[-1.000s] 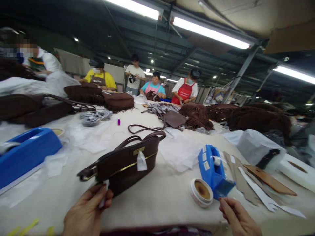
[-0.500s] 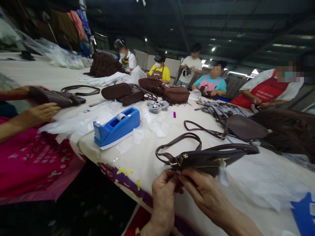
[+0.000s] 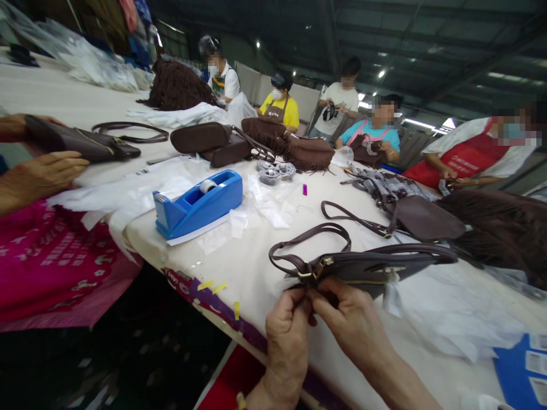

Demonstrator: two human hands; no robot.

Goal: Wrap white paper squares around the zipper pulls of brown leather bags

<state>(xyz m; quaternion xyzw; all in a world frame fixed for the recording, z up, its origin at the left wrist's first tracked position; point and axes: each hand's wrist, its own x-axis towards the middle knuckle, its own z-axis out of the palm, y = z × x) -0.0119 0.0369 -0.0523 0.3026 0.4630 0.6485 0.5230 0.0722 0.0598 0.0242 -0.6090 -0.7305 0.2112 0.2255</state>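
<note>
A dark brown handbag (image 3: pixel 367 267) with gold fittings lies on the white table (image 3: pixel 252 267) near its front edge, its strap (image 3: pixel 311 233) looping to the left. Both my hands meet at the bag's left end, just below the gold ring. My left hand (image 3: pixel 286 336) pinches there with fingers curled. My right hand (image 3: pixel 350 324) pinches against it from the right, fingers closed at the same spot. What lies between the fingertips is hidden. A small white tag (image 3: pixel 390 296) hangs from the bag's front.
A blue tape dispenser (image 3: pixel 196 205) stands to the left among white wrapping sheets. A neighbour in a pink apron (image 3: pixel 51 256) handles another brown bag (image 3: pixel 81 145) at the left. More brown bags and several seated workers line the far side. Another blue dispenser (image 3: pixel 521 370) sits bottom right.
The view swung left from one second ago. My right hand left the blue dispenser and joined my left hand at the bag's left end; since half a second ago, little has moved.
</note>
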